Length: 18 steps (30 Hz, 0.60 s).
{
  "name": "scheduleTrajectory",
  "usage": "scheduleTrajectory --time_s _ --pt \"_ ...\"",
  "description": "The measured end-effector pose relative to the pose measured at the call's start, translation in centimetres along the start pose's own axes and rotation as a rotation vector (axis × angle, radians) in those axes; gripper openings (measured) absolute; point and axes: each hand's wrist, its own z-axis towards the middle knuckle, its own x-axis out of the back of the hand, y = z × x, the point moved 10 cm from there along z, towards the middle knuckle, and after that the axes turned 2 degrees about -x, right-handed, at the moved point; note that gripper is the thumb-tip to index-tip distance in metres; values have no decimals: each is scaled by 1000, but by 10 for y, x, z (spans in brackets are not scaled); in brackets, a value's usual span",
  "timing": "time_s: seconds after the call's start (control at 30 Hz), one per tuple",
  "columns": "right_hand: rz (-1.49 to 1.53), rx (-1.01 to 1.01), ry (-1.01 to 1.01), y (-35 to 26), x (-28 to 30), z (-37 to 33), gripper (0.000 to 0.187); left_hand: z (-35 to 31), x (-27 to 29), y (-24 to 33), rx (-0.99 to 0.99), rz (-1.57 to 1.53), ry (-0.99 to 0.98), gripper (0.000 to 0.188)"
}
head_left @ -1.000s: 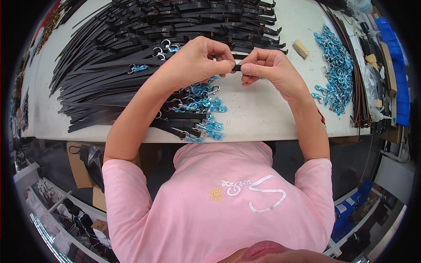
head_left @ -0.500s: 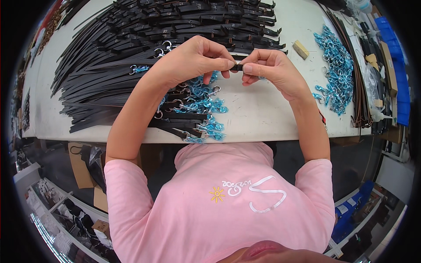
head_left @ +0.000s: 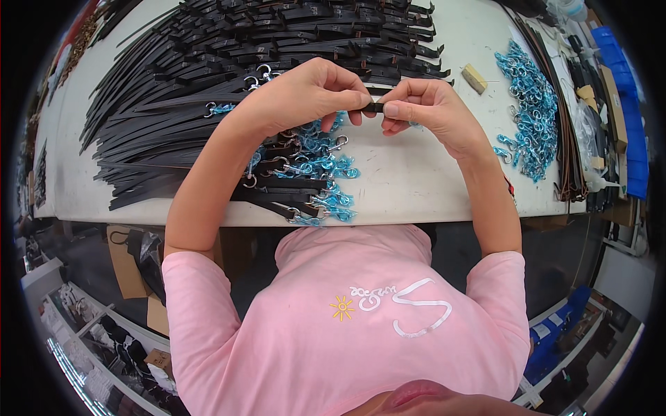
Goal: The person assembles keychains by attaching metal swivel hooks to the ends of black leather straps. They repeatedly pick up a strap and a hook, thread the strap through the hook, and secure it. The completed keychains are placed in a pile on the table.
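Note:
Between the fingertips of both hands a black strap (head_left: 374,107) is held over the table, with a short stretch of it showing. My left hand (head_left: 316,97) pinches it from the left, thumb against fingers. From the right, my right hand (head_left: 423,111) grips the other end between thumb and forefinger. Below and left of the hands lie straps fitted with metal snap hooks (head_left: 326,166) in blue plastic film. Beyond them spreads a broad pile of black straps (head_left: 159,132), partly hidden by my left forearm.
A heap of blue-wrapped snap hooks (head_left: 533,114) lies at the right of the white table (head_left: 409,187). Nearer the middle is a small tan block (head_left: 474,79). Long brown straps (head_left: 565,139) run along the right edge, with blue bins (head_left: 624,97) beyond.
Both hands keep nearly the same place and grip on the strap. My left fingers have shifted very slightly; the piles look the same.

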Motion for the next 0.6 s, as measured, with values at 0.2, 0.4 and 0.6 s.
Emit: scheduleTrajectory --time_s 0.2,0.4,0.6 --pt "-5 15 -4 -3 -2 -2 20 2 -5 -1 15 -73 -79 22" --pt "14 16 -16 -1 1 -2 24 2 -6 -1 20 -116 -56 20" --pt "18 23 -16 -1 2 -1 27 5 -4 0 -67 -29 31 19"
